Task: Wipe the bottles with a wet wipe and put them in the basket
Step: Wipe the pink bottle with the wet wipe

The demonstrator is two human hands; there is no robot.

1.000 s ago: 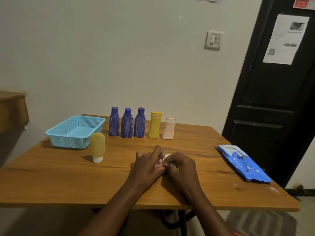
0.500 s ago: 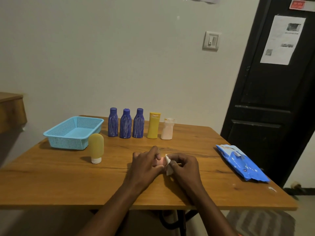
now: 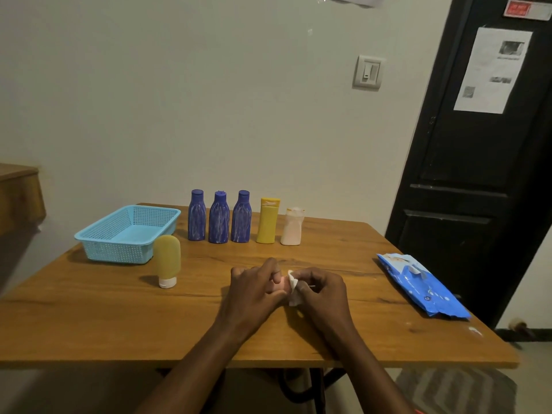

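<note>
My left hand [image 3: 254,294] is closed around a small pink bottle [image 3: 283,285], mostly hidden by the fingers. My right hand [image 3: 321,294] presses a white wet wipe [image 3: 293,289] against it, just above the table's middle. At the back stand three blue bottles [image 3: 220,218], a yellow bottle [image 3: 267,221] and a pale pink bottle [image 3: 291,227] in a row. An olive tube bottle [image 3: 167,259] stands on its white cap in front of the empty light-blue basket [image 3: 98,234] at the back left.
A blue wet-wipe pack [image 3: 421,286] lies near the right edge of the wooden table [image 3: 104,318]. A black door [image 3: 478,174] is at the right and a wall runs behind the table. A wooden ledge [image 3: 18,189] juts in at the left.
My hands have drawn slightly apart, so the white wipe and the pink bottle between them show more. The bottles, basket and pack have not moved.
</note>
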